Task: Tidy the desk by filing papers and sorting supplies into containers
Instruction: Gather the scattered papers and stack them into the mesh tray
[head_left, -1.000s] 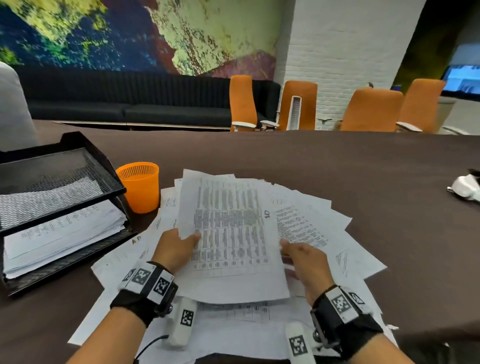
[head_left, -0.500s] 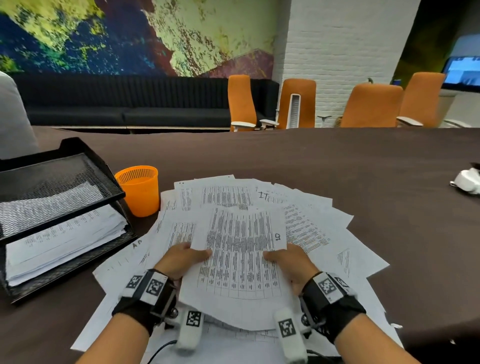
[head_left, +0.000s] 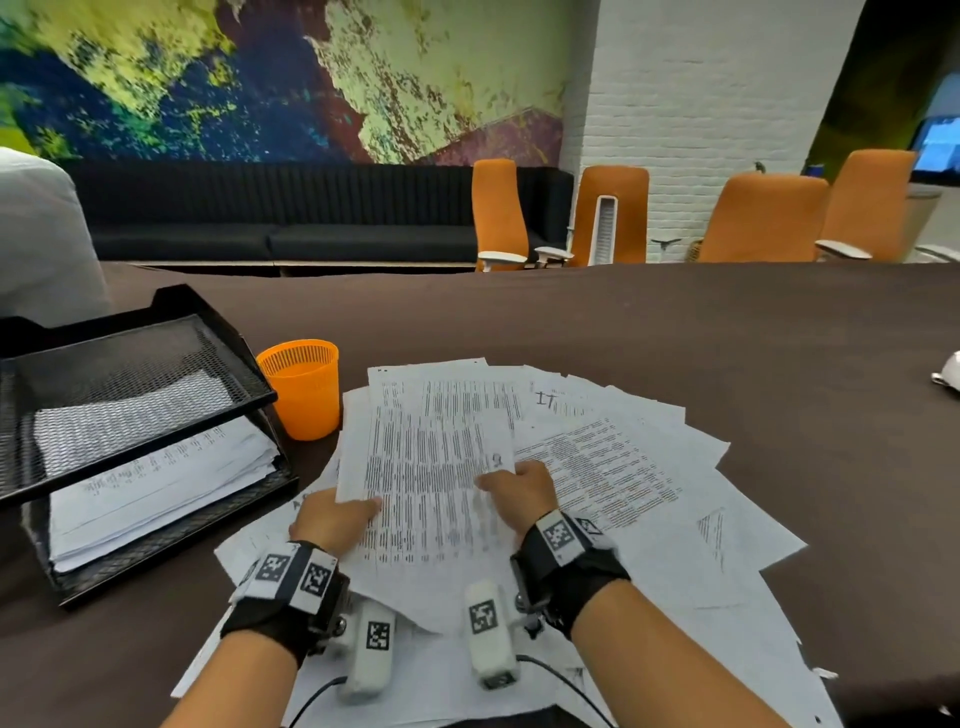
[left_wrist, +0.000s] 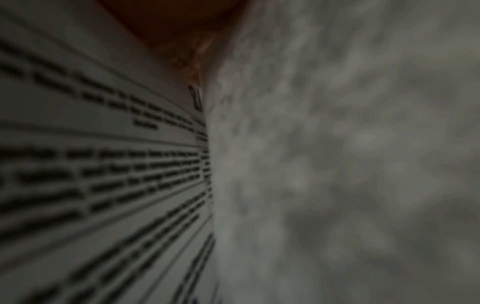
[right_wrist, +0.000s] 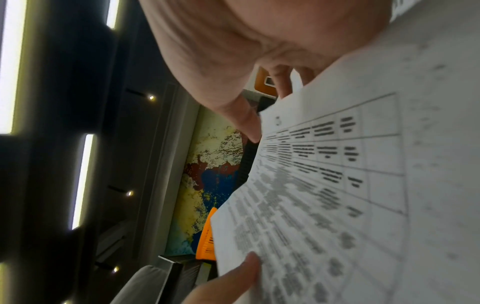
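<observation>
Evidently both hands lift one sheet (head_left: 436, 467) off the papers (head_left: 623, 467) fanned on the desk (head_left: 675, 332): left hand (head_left: 332, 519) and right hand (head_left: 519, 491) each pinch a side edge, keeping it flat, probably bound for the tray (head_left: 156, 540) at left.

Left wrist view (left_wrist: 337, 164) showing only dim, blurred paper; printed text (left_wrist: 103, 174) staying unreadable. White object (head_left: 948, 375) getting cut off by right edge of head view.
</observation>
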